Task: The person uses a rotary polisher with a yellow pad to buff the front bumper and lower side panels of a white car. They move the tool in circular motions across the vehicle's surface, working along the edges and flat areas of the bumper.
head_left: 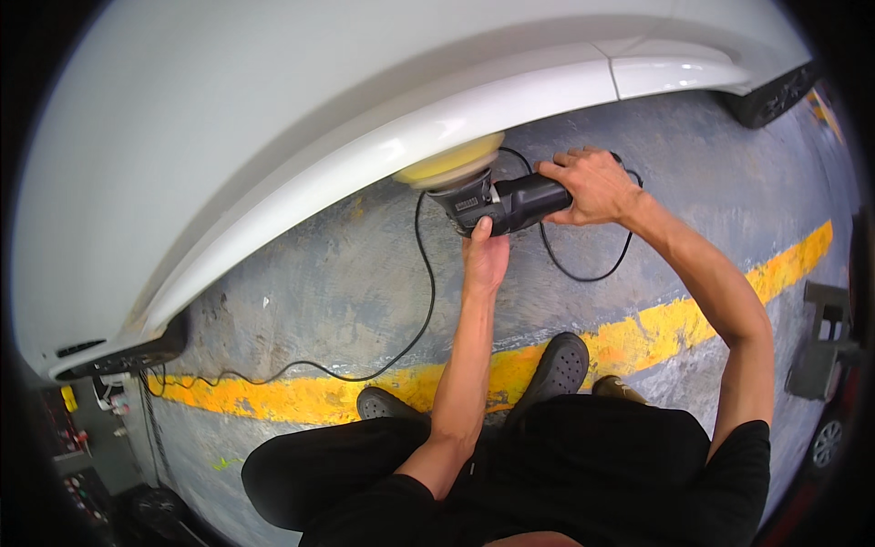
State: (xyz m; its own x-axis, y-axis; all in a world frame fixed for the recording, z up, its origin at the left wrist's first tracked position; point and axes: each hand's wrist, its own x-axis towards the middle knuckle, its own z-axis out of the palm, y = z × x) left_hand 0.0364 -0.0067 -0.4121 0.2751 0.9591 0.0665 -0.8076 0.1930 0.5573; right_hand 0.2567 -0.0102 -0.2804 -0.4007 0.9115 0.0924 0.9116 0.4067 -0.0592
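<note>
White car panel [228,137] fills the upper left, curving down to a lower sill edge; everything below is placed relative to that panel. A black power cord [401,351] trails across the grey concrete floor [319,273] below the panel, crossing a yellow painted line [638,342]. A polisher [497,201] sits right under the panel's lower edge, its yellow foam pad [448,166] pressed up against the white paint. Left hand [485,255] comes up from below the panel, fingers curled around the black head of the polisher just behind the pad, holding it. Right hand [591,187], further right along the panel, has its fingers wrapped shut around the polisher's rear handle. The person crouches, dark shoes [556,365] on the yellow line.

Doing the step well, judged from this: keep the pad flat on the curved sill, not tipped on its edge, or the paint may burn or haze. Left hand should steer and press lightly, right hand carry the weight. Cord loops just below the tool near the right hand; keep it off the pad and off the paint. Move slowly along the panel in overlapping passes
</note>
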